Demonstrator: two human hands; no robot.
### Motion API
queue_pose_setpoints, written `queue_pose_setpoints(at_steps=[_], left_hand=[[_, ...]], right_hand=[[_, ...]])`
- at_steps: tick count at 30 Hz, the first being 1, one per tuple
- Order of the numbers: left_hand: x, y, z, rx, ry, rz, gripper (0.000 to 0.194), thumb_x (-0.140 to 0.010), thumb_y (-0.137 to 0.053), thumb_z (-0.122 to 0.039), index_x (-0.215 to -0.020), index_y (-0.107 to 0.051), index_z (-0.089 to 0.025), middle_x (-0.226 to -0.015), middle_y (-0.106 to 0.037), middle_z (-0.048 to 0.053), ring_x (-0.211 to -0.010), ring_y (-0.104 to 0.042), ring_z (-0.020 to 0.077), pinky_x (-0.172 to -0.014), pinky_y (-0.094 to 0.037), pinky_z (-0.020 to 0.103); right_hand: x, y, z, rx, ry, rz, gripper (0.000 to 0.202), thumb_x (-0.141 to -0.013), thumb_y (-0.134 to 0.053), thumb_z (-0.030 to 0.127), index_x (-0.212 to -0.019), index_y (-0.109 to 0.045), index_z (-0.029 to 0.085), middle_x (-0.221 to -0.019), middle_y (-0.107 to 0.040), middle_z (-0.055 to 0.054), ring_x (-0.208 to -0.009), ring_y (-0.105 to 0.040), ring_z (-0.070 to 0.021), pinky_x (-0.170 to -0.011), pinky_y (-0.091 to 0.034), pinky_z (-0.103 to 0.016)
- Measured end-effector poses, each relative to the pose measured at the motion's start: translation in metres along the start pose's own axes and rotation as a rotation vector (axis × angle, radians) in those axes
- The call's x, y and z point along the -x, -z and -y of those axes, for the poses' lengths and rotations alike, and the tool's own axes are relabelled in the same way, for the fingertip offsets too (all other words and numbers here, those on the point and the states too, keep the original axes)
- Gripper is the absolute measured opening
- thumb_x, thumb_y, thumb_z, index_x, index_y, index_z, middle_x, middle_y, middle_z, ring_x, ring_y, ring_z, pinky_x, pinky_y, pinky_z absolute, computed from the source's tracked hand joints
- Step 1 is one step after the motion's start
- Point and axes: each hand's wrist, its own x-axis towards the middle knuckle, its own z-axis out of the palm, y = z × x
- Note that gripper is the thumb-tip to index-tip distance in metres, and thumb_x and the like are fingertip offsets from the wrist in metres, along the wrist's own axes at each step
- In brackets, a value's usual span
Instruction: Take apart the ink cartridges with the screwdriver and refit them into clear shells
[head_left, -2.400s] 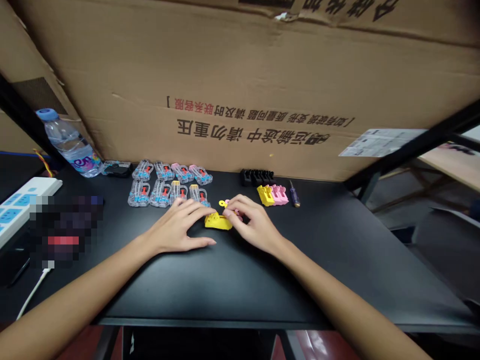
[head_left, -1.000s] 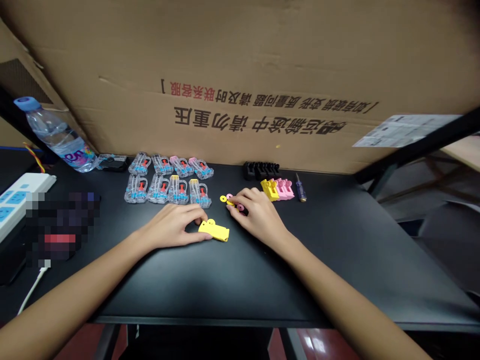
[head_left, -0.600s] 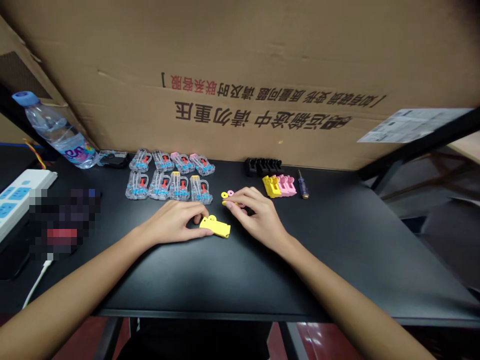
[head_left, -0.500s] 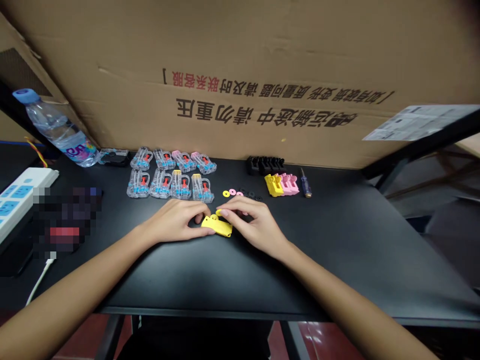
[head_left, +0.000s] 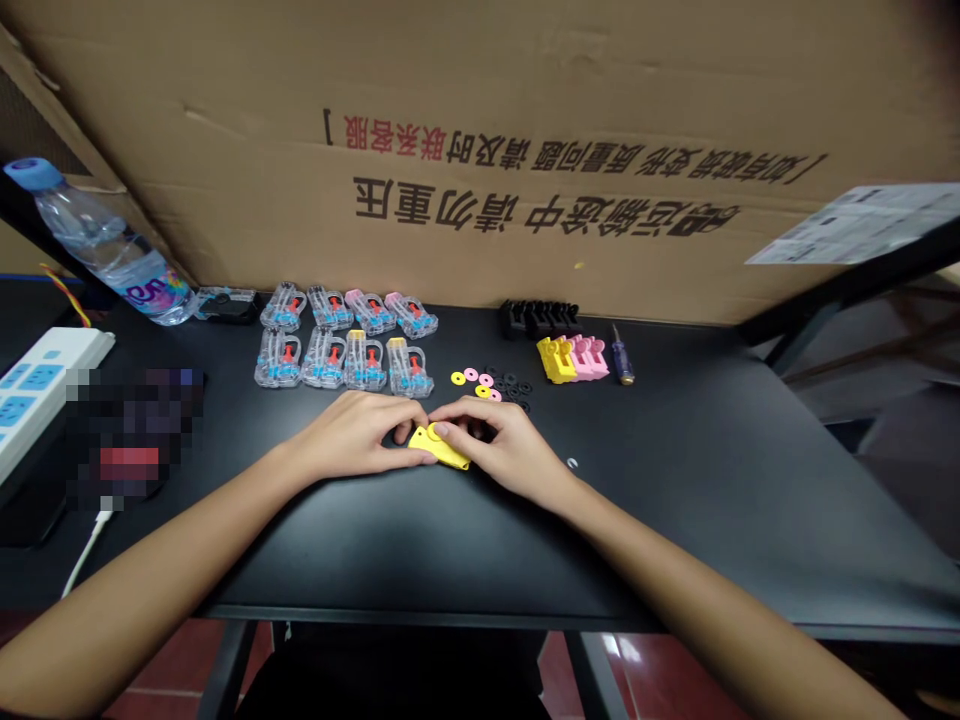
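Item: flat yellow plastic housing piece [head_left: 441,449], lying on the black tabletop [head_left: 675,500] just in front of you, between both hands.

Change since half a second ago: your right hand [head_left: 501,446], then hovering over the piece with a small yellow ring pinched at the fingertips, now rests against it, thumb and forefinger pressing at the round boss on its near-left corner. A second ago that hand was up among the loose washers; it has come back to the piece. Judged from this, the ring is being seated on the housing, though the fingers hide whether it is fully on.

Left hand [head_left: 358,443]: curled loosely, fingertips pinning the left edge of the housing flat to the table; not lifting it.

Right hand: closed in a pinch on the housing's corner; the piece lies under its fingertips, touching both hands.

Nearby: scattered yellow, pink and black washers [head_left: 487,384] just beyond your right hand; two rows of clear plastic assembled units [head_left: 345,340] beyond your left; stacked yellow and pink housings [head_left: 574,359] and a small blue-handled screwdriver [head_left: 622,354] farther right.
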Motion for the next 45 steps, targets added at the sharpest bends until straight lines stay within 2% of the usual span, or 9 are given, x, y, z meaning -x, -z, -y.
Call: queue_pose_setpoints(at_steps=[9,16,21,28,32,36,39,42,45], left_hand=[[0.000,-0.003,0.000,0.004,-0.047,-0.015,0.032,-0.101,-0.070,-0.054,-0.109,-0.071,-0.022,-0.080,-0.071,-0.004,-0.062,-0.062,0.0109,-0.062,-0.039,0.024],[0.000,-0.005,0.000,-0.005,-0.046,-0.054,0.030,-0.103,-0.067,-0.051,-0.109,-0.070,-0.023,-0.079,-0.069,-0.004,-0.060,-0.061,0.0108,-0.059,-0.039,0.024],[0.001,-0.002,0.003,-0.003,-0.081,-0.136,0.023,-0.102,-0.069,-0.044,-0.103,-0.069,-0.021,-0.081,-0.070,-0.002,-0.064,-0.061,0.0110,-0.061,-0.041,0.024],[0.002,0.001,0.001,-0.026,-0.146,-0.130,0.016,-0.103,-0.068,-0.037,-0.103,-0.070,-0.021,-0.083,-0.069,-0.001,-0.062,-0.058,0.0097,-0.060,-0.040,0.023],[0.004,0.003,-0.003,0.079,-0.129,-0.158,0.028,-0.097,-0.075,-0.046,-0.104,-0.065,-0.021,-0.080,-0.066,-0.003,-0.058,-0.052,0.0086,-0.059,-0.043,0.022],[0.003,0.004,-0.004,0.050,-0.114,-0.194,0.015,-0.105,-0.064,-0.034,-0.100,-0.063,-0.020,-0.076,-0.063,-0.003,-0.059,-0.053,0.0093,-0.060,-0.042,0.023],[0.001,0.005,-0.004,0.017,-0.128,-0.205,0.011,-0.106,-0.060,-0.029,-0.102,-0.065,-0.020,-0.078,-0.064,-0.002,-0.064,-0.056,0.0110,-0.063,-0.044,0.025],[0.000,0.007,-0.005,-0.012,-0.181,-0.204,0.011,-0.105,-0.060,-0.029,-0.106,-0.066,-0.020,-0.091,-0.069,0.003,-0.081,-0.064,0.0164,-0.076,-0.051,0.030],[-0.001,0.010,-0.006,-0.051,-0.231,-0.180,0.016,-0.103,-0.063,-0.031,-0.113,-0.068,-0.019,-0.110,-0.072,0.010,-0.102,-0.067,0.0232,-0.093,-0.052,0.038]], right_hand=[[-0.002,-0.003,0.012,-0.163,-0.089,0.021,0.018,-0.096,-0.066,0.032,-0.108,-0.072,0.020,-0.077,-0.066,0.001,-0.059,-0.044,-0.0120,-0.053,-0.038,-0.026],[0.001,-0.006,0.002,-0.159,-0.046,-0.046,0.018,-0.098,-0.070,0.038,-0.104,-0.071,0.021,-0.082,-0.065,0.000,-0.065,-0.051,-0.0137,-0.058,-0.043,-0.027],[0.002,0.007,0.001,-0.014,0.071,-0.152,0.020,-0.099,-0.071,0.037,-0.113,-0.072,0.023,-0.097,-0.071,-0.005,-0.080,-0.064,-0.0183,-0.071,-0.054,-0.033],[0.002,0.013,-0.003,0.196,0.301,0.063,0.024,-0.098,-0.070,0.020,-0.122,-0.069,0.025,-0.111,-0.075,-0.008,-0.103,-0.069,-0.0253,-0.092,-0.057,-0.042],[0.002,0.014,-0.008,0.220,0.377,0.069,0.023,-0.101,-0.064,0.016,-0.122,-0.069,0.026,-0.116,-0.072,-0.009,-0.113,-0.067,-0.0260,-0.100,-0.055,-0.044],[0.003,0.012,-0.003,0.253,0.397,0.069,0.021,-0.100,-0.062,0.010,-0.111,-0.071,0.025,-0.117,-0.069,-0.009,-0.116,-0.065,-0.0260,-0.105,-0.054,-0.046],[0.005,0.007,-0.002,0.219,0.405,0.111,0.033,-0.098,-0.056,0.002,-0.113,-0.073,0.026,-0.124,-0.069,-0.010,-0.120,-0.066,-0.0251,-0.105,-0.056,-0.045],[0.005,0.007,-0.007,0.152,0.426,0.148,0.045,-0.096,-0.050,-0.002,-0.121,-0.074,0.028,-0.132,-0.069,-0.010,-0.124,-0.067,-0.0243,-0.104,-0.058,-0.044],[0.002,0.017,-0.016,0.144,0.402,0.038,0.043,-0.098,-0.049,0.001,-0.117,-0.075,0.029,-0.128,-0.073,-0.009,-0.121,-0.070,-0.0251,-0.104,-0.059,-0.046]])
